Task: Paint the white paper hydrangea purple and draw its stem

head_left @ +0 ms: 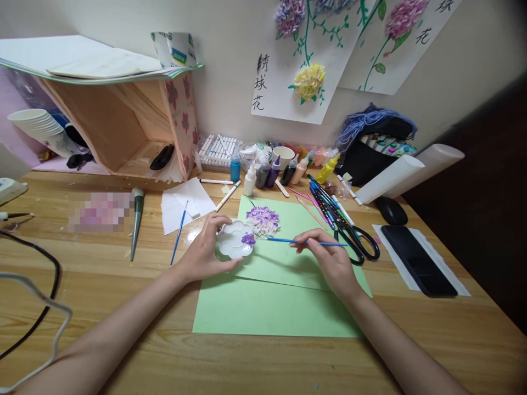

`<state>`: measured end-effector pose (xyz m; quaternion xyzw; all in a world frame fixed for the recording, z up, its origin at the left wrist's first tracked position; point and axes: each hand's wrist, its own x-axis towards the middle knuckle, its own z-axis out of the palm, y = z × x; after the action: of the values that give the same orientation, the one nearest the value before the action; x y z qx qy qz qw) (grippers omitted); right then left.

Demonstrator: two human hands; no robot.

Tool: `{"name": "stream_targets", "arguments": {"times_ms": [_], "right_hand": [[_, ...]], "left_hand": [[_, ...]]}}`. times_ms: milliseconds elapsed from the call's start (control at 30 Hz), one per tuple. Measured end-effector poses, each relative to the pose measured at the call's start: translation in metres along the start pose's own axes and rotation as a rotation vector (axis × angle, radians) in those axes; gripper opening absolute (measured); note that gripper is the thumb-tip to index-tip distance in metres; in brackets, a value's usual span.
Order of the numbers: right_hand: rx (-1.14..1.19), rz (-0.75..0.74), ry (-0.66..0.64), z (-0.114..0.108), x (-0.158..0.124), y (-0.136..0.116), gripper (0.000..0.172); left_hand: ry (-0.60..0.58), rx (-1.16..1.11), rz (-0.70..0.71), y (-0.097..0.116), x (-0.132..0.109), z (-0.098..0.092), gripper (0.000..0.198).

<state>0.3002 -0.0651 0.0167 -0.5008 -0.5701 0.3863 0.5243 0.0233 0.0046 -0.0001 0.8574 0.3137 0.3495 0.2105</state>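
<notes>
White palette (230, 245) is pinched inside the left hand (204, 253); right hand (328, 260) pinches blue paintbrush (282, 240).

The left hand (208, 253) cups the left side of the white palette (229, 240), fingers curled at its far edge, thumb stretched along its near edge; the bare left forearm (135, 318) slants in from the palette's near left; the right hand (327, 258) is well to the palette's right, fingers bent and drawn into a pinch pointing towards it; the bare right forearm (401, 334) slants in from the palette's near right.
</notes>
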Motion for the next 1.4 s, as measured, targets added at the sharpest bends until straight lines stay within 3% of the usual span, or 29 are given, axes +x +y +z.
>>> {"name": "stream_targets", "arguments": {"times_ms": [167,267,500,1167,1400], "right_hand": [[0.146,-0.024,0.371,-0.030,0.022,0.012,0.013],[0.064,-0.035,0.456,-0.044,0.029,0.021,0.016],[-0.117,-0.104,0.371,-0.035,0.022,0.019,0.023],[-0.047,0.006,0.389,-0.028,0.022,0.028,0.023],[-0.054,-0.026,0.429,-0.030,0.023,0.028,0.018]], "left_hand": [[-0.048,-0.094,-0.027,-0.003,-0.002,0.001,0.067],[-0.093,-0.174,-0.065,-0.003,-0.003,0.001,0.067],[-0.174,-0.169,-0.131,-0.007,-0.004,0.002,0.068],[-0.179,-0.153,-0.115,-0.007,-0.002,0.003,0.068],[-0.186,-0.135,-0.119,-0.006,-0.002,0.002,0.067]]}}
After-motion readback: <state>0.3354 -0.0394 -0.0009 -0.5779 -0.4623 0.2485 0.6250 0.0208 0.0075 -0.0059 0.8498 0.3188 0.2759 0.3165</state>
